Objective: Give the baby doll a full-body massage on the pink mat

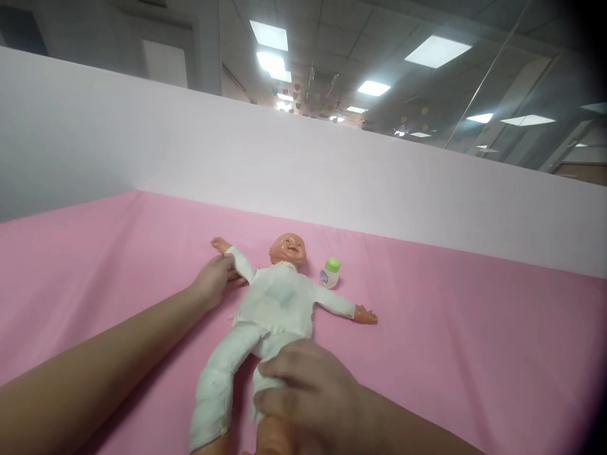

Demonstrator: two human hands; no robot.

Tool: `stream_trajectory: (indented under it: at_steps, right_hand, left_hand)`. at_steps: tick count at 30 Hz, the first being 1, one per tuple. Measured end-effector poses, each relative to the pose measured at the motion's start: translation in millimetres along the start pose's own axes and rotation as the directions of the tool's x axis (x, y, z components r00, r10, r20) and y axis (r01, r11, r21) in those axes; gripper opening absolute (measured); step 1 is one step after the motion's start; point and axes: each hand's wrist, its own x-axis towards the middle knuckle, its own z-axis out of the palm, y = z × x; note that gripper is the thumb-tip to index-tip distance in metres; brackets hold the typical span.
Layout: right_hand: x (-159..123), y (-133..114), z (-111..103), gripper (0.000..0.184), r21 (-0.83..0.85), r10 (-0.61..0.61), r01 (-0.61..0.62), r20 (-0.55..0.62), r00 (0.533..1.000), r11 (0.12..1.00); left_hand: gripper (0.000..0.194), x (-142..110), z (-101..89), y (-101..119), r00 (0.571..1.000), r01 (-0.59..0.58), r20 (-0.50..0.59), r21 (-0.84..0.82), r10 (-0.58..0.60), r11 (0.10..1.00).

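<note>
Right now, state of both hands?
Left hand: closed on the doll's arm.
Right hand: closed on the doll's leg.

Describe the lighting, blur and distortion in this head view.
Head view: even overhead light from ceiling panels, soft shadows; the right hand on the doll is blurred up close; the white wall tilts and bows; the right edge is vignetted dark.

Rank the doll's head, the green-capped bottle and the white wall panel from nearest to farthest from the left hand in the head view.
From the left hand, which rests on the doll's arm:
1. Doll's head, just to its right.
2. Green-capped bottle, further right, beyond the head on the pink sheet.
3. White wall panel, behind everything at the sheet's far edge.
</note>
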Motion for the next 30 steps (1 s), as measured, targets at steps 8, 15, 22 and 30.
stream_trajectory:
  at_steps: [8,15,22,30]
  right_hand:
    - [-9.4,10.7,24.5,0.030,0.025,-0.096,0.093,0.224,0.970,0.995]
    - [-7.3,6.9,0.4,0.045,-0.103,0.032,-0.058,-0.239,0.971,0.993]
    - [-14.1,53.8,4.4,0.055,-0.133,0.368,-0.411,-0.263,0.892,0.902]
    - [-9.9,43.0,2.3,0.052,-0.131,0.275,-0.318,-0.268,0.923,0.939]
  left_hand:
    - [0.026,-0.1,-3.1,4.9,0.998,-0.046,0.038,-0.054,0.048,0.997]
    - [0.043,-36.6,12.3,-2.9,0.813,-0.582,0.415,0.532,0.409,0.615]
    - [0.052,-42.2,13.9,0.4,0.647,-0.746,0.659,0.650,0.383,0.141]
    - [0.050,-37.2,13.5,-3.2,0.794,-0.608,0.467,0.618,0.389,0.499]
